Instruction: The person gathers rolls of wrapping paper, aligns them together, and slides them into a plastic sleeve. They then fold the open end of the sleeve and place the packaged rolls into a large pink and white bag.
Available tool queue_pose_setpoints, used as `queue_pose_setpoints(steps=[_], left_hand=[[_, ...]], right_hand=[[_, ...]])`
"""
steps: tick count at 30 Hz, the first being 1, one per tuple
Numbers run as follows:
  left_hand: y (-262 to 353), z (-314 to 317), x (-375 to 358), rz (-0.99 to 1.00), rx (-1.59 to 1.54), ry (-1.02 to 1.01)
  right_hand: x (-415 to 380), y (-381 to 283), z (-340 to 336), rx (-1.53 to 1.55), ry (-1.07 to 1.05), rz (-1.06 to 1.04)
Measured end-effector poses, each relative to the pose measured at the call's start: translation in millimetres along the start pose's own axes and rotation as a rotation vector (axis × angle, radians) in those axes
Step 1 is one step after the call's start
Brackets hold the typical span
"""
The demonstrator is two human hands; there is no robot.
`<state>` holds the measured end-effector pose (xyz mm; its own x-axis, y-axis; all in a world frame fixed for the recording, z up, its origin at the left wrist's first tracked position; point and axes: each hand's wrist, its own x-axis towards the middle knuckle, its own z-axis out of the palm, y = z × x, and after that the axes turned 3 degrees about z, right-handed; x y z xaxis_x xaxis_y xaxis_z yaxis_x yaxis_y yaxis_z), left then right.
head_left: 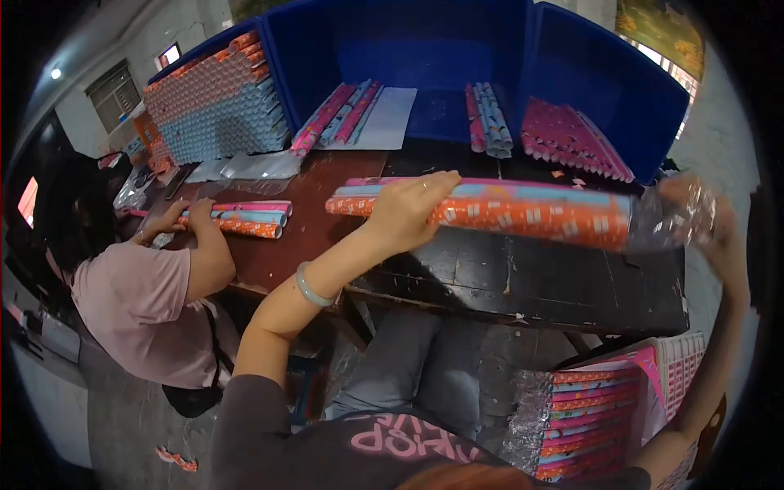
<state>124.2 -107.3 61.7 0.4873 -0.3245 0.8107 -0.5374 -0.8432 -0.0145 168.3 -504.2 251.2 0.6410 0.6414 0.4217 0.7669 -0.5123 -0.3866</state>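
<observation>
My left hand (412, 211) is wrapped round a bundle of patterned paper rolls (523, 214), orange in front with light blue and pink behind. The bundle lies level above the dark table (482, 273). At its right end a clear plastic sleeve (665, 220) covers the roll ends or extends past them; the exact overlap is unclear. My right hand (717, 233) has its fingers closed on the crinkled end of this sleeve and is partly blurred.
A co-worker (143, 294) at the left holds another bundle (249, 219). Stacked rolls (216, 102) stand at the back left. Blue bins (433, 49) hold pink and blue rolls (488, 118). Wrapped rolls (588, 416) are piled at the lower right.
</observation>
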Motion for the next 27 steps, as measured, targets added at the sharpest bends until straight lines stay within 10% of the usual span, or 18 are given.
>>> queue_pose_setpoints(steps=[6,8,10,17,24,27], left_hand=[[24.5,40.5,-77.5,0.104,0.207,-0.152],[33.8,47.4,-94.8,0.082,0.201,-0.233],[44.2,43.2,-96.9,0.044,0.152,-0.302],[39.1,-3.3,-69.9,-0.09,-0.205,-0.872],[30.4,12.0,-58.3,-0.138,-0.132,-0.699],[36.7,28.1,-72.3,-0.109,-0.051,-0.703]], right_hand=[[-88.6,112.1,134.2,0.282,-0.127,-0.051],[-105.8,126.0,159.7,0.531,-0.127,0.302],[-111.8,133.8,172.8,0.25,-0.227,-0.032],[-142.1,140.0,185.0,0.238,-0.225,0.043],[-157.9,169.0,172.0,0.921,-0.27,0.05],[-154.7,170.6,175.2,1.151,-0.453,0.4]])
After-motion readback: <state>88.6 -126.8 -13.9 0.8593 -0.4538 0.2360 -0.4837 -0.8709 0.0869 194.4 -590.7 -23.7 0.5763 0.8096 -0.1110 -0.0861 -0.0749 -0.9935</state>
